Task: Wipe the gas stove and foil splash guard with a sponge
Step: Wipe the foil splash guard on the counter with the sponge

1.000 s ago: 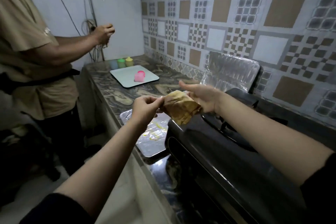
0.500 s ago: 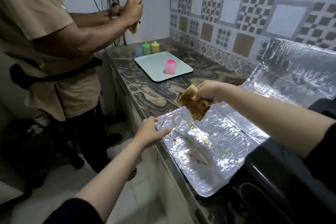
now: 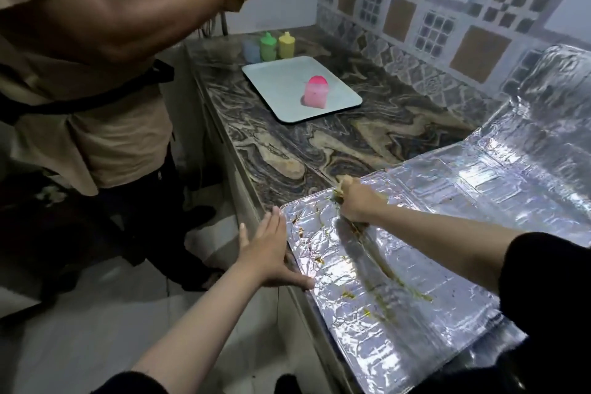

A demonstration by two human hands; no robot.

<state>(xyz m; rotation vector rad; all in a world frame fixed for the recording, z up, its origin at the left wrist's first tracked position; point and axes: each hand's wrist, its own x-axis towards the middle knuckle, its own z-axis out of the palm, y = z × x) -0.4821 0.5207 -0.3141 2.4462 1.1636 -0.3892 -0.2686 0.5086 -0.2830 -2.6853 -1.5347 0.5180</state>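
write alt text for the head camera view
A person's right hand presses a sponge onto a stained foil splash guard lying flat on a marbled counter, while the left hand steadies its edge. Another person stands at left.

Two bare forearms reach in from five and seven o'clock, each ending in a dark black sleeve pushed up toward the elbow; left hand [image 3: 271,253] and right hand [image 3: 355,201] wear no gloves.

The sponge [image 3: 343,184] is mostly hidden under the blurred right hand [image 3: 355,203]; the foil splash guard [image 3: 447,233] runs off frame.
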